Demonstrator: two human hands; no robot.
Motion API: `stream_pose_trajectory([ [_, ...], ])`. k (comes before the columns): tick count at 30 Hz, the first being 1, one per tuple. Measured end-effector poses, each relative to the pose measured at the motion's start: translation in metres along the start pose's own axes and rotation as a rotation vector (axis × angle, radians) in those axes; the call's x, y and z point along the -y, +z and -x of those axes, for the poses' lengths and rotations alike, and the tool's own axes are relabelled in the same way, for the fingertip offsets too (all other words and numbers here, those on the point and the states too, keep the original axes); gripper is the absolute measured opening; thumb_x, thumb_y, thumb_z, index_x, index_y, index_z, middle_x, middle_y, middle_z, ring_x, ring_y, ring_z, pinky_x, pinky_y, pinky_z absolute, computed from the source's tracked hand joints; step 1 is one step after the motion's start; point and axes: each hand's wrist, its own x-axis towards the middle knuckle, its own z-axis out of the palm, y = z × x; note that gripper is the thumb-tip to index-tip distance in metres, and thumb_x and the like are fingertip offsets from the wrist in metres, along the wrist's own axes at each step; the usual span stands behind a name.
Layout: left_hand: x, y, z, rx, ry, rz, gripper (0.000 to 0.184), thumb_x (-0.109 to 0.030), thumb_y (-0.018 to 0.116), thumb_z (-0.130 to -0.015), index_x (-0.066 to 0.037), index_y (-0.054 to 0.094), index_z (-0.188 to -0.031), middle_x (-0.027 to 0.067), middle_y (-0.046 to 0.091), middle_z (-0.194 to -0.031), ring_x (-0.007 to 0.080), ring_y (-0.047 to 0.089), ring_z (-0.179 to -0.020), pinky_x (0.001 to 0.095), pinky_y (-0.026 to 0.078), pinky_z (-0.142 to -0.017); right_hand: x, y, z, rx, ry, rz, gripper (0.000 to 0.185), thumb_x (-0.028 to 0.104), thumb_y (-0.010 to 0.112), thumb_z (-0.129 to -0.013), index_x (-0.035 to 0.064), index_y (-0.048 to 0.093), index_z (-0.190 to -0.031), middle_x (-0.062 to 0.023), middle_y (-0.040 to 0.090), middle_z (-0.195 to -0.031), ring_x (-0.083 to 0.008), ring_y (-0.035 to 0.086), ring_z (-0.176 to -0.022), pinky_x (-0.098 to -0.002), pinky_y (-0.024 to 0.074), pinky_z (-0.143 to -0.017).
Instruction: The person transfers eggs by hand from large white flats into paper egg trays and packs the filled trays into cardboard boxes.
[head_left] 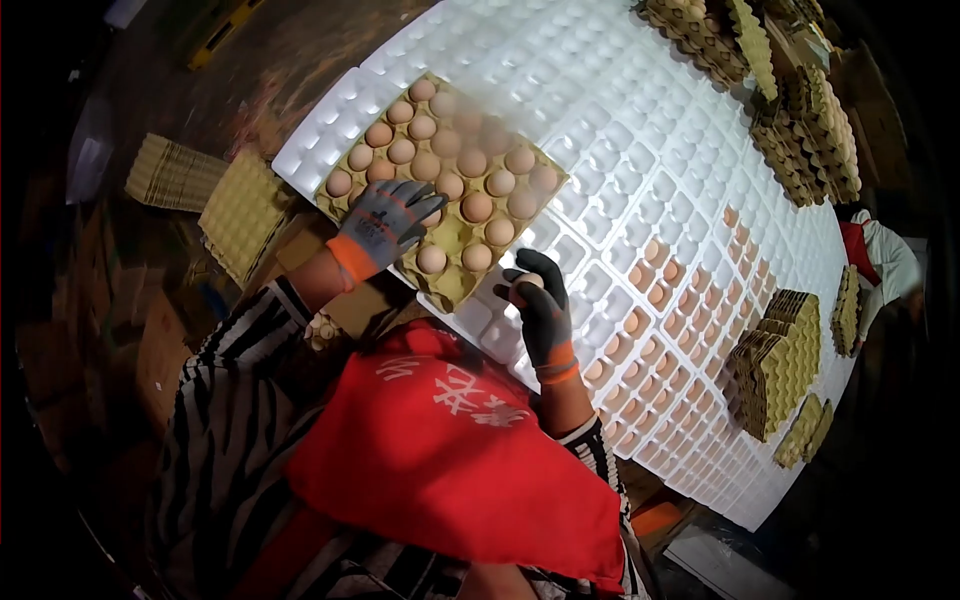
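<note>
A yellowish pulp egg tray (448, 236) with brown eggs lies on white foam trays (590, 235) at the upper left of the table. My left hand (388, 226), in a grey and orange glove, rests over the tray's near left part, its fingers curled down around an egg. Just right of the tray's near corner, my right hand (541, 312), gloved the same way, holds an egg (526, 288) between thumb and fingers. Several tray pockets between the hands have no egg. Glare blurs the eggs at the tray's far side.
More eggs sit in the foam trays (650, 375) to the right. Stacks of pulp trays stand at the right (778, 362), far right (808, 135) and left (243, 215). A co-worker's sleeve (888, 262) shows at the right edge.
</note>
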Motion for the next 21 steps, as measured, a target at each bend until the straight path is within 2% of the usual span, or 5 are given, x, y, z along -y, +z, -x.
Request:
stream_pose_trajectory([
  [5,0.003,0.006,-0.024,0.344,-0.034,-0.097,0.027,-0.023,0.068,-0.084,-0.016,0.067,-0.11,0.0088,0.059,-0.109,0.0291,0.059,-0.099,0.0452,0.044,-0.086,-0.009,0.051,-0.025,-0.001,-0.319,1.675,0.052,0.026,0.076,-0.078,0.0086,0.061,-0.125,-0.0172,0.061,-0.112,-0.0362,0.061,-0.1,-0.0434,0.0529,-0.081],
  [12,0.035,0.001,-0.01,0.097,-0.246,0.735,0.033,-0.016,0.068,-0.086,-0.009,0.062,-0.117,0.0077,0.062,-0.114,0.0268,0.063,-0.103,0.0396,0.051,-0.088,0.012,-0.001,-0.011,-0.065,-0.007,-0.101,0.033,0.012,0.06,-0.091,0.0023,0.063,-0.123,-0.0115,0.06,-0.124,-0.0174,0.066,-0.087,-0.0305,0.0553,-0.062],
  [18,0.041,-0.003,-0.024,-0.064,-0.492,1.715,0.029,-0.017,0.062,-0.095,-0.002,0.06,-0.119,0.0049,0.06,-0.11,0.0138,0.06,-0.102,0.0303,0.052,-0.082,0.028,0.02,-0.034,-0.186,-0.432,1.075,0.049,0.018,0.078,-0.079,0.0152,0.063,-0.126,-0.0108,0.055,-0.131,-0.0268,0.064,-0.097,-0.0381,0.0561,-0.077],
  [20,0.004,-0.023,-0.053,0.207,-0.663,1.225,0.038,-0.016,0.071,-0.089,-0.005,0.058,-0.122,0.006,0.059,-0.114,0.0146,0.06,-0.09,0.0302,0.053,-0.081,0.027,0.035,-0.047,-0.188,-0.519,1.606,0.046,0.017,0.073,-0.08,0.0184,0.064,-0.125,-0.0101,0.052,-0.136,-0.03,0.064,-0.099,-0.0392,0.0562,-0.074],
  [21,-0.007,-0.012,-0.055,0.061,-0.276,0.697,0.039,-0.015,0.072,-0.086,-0.009,0.06,-0.122,0.0085,0.06,-0.113,0.0195,0.062,-0.093,0.033,0.054,-0.08,0.011,0.034,-0.055,-0.179,-0.401,1.764,0.04,0.018,0.067,-0.084,0.02,0.064,-0.124,-0.0101,0.05,-0.139,-0.0317,0.064,-0.102,-0.0401,0.0562,-0.073],
])
